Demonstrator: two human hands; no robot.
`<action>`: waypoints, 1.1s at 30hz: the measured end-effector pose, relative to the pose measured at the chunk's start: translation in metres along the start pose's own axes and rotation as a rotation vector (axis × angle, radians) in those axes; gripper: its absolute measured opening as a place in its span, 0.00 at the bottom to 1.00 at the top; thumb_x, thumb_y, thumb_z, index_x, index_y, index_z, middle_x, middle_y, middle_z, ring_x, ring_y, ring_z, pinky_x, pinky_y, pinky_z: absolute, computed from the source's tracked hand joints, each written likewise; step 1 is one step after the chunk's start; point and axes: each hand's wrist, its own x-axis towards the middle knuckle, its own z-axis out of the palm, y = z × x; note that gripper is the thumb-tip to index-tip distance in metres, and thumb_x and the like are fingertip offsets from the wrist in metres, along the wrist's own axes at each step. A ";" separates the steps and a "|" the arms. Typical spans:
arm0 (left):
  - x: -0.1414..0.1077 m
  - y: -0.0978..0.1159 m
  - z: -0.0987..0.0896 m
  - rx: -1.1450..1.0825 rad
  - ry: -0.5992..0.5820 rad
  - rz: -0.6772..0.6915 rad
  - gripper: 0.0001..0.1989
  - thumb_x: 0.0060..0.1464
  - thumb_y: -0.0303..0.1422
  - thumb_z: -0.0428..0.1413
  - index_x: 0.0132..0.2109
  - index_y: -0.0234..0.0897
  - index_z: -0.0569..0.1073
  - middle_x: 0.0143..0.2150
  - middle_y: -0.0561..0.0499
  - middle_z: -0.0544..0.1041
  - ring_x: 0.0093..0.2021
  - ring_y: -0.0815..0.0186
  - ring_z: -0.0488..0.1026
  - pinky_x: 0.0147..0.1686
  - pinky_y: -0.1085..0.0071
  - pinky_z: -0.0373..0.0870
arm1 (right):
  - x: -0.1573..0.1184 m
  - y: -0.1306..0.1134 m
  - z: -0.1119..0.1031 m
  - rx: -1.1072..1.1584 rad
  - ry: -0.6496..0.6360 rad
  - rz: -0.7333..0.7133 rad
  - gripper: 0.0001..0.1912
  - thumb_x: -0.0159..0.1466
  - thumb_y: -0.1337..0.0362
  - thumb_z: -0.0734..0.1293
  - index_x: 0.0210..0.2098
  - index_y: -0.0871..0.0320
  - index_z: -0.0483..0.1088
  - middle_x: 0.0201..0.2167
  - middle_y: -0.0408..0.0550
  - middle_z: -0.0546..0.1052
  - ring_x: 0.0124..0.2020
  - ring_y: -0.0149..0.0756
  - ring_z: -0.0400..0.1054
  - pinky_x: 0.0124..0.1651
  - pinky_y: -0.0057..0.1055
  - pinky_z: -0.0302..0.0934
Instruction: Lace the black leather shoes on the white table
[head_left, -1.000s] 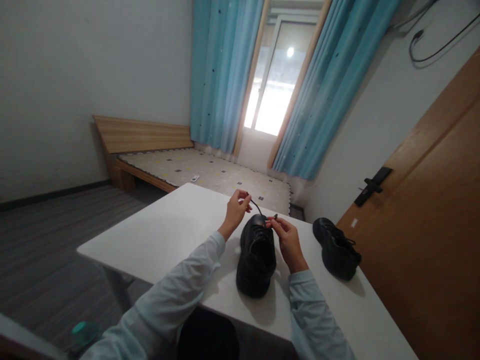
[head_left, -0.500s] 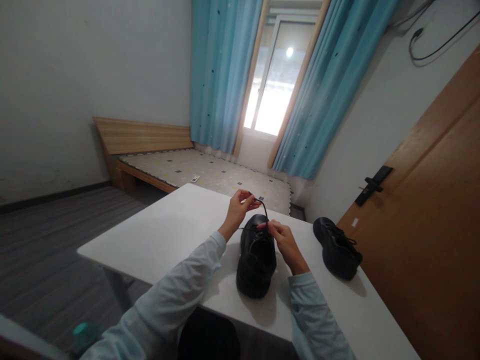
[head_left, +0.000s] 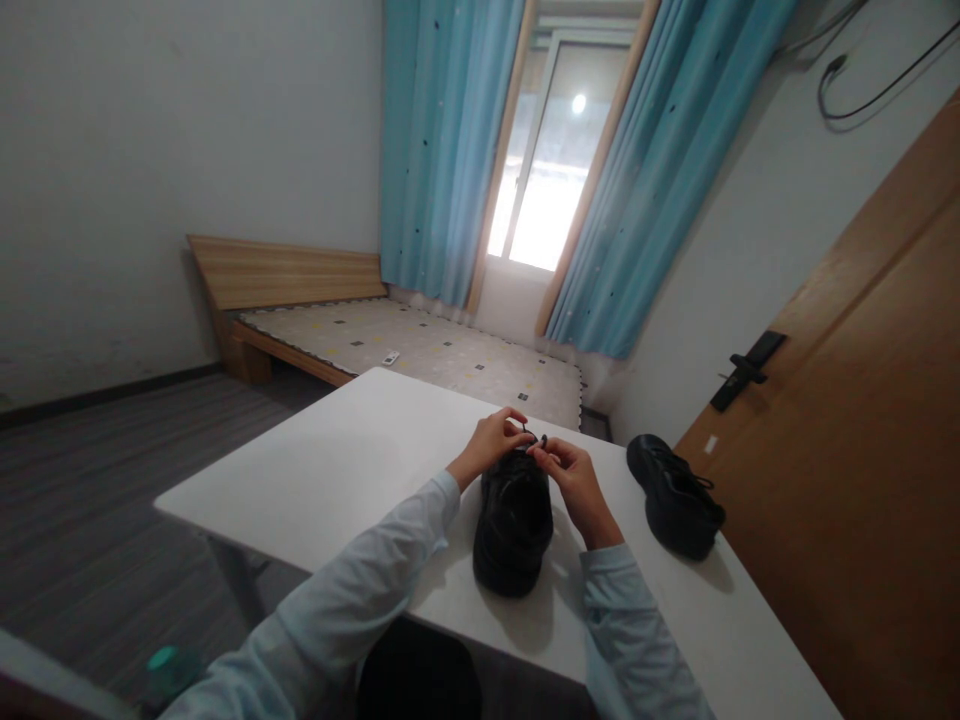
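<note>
Standing sole-down on the white counter (head_left: 315,470), near its closer edge, a black lace-up shoe (head_left: 512,540) has its heel toward the wearer. Above its front, the right hand (head_left: 579,485) is pinched on the dark lace (head_left: 530,433); the left hand (head_left: 491,442), just beside it, has thumb and forefinger about the lace, though whether they grip it cannot be told. Right: a second black shoe (head_left: 675,500), well apart. Beyond: a bed (head_left: 420,340), blue curtains (head_left: 450,130) and a window (head_left: 544,200).
</note>
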 end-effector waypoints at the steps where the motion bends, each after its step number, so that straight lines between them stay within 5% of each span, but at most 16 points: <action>1: 0.000 0.000 0.000 0.054 -0.008 0.013 0.16 0.43 0.35 0.62 0.40 0.36 0.71 0.27 0.53 0.77 0.29 0.66 0.74 0.33 0.71 0.69 | 0.000 0.000 0.000 0.007 0.008 0.000 0.11 0.55 0.55 0.69 0.29 0.57 0.74 0.28 0.45 0.76 0.33 0.37 0.67 0.39 0.33 0.61; 8: 0.001 0.001 -0.004 0.175 0.085 0.071 0.11 0.47 0.37 0.58 0.36 0.35 0.74 0.30 0.51 0.77 0.29 0.67 0.71 0.31 0.74 0.65 | 0.001 0.003 0.000 0.053 0.050 -0.021 0.10 0.56 0.56 0.69 0.31 0.57 0.71 0.28 0.43 0.74 0.32 0.35 0.66 0.36 0.31 0.60; 13: 0.002 0.009 -0.015 0.057 -0.232 0.098 0.20 0.54 0.45 0.50 0.29 0.33 0.76 0.24 0.52 0.75 0.26 0.70 0.69 0.28 0.76 0.62 | 0.002 0.008 -0.004 0.076 0.093 -0.036 0.11 0.55 0.56 0.69 0.33 0.56 0.70 0.27 0.42 0.74 0.31 0.35 0.68 0.36 0.32 0.61; 17: -0.001 0.012 -0.019 -0.046 -0.422 0.063 0.22 0.51 0.48 0.52 0.29 0.31 0.76 0.22 0.53 0.73 0.23 0.72 0.66 0.24 0.77 0.59 | 0.002 0.009 -0.005 0.095 0.095 -0.041 0.11 0.55 0.57 0.70 0.33 0.55 0.69 0.25 0.41 0.74 0.30 0.35 0.68 0.37 0.32 0.61; 33: -0.005 0.014 -0.020 -0.322 -0.566 -0.033 0.15 0.39 0.39 0.64 0.32 0.31 0.76 0.27 0.51 0.75 0.28 0.69 0.70 0.33 0.73 0.65 | 0.003 0.011 -0.004 0.046 0.170 -0.046 0.11 0.53 0.58 0.71 0.30 0.56 0.67 0.26 0.42 0.71 0.31 0.34 0.66 0.34 0.30 0.60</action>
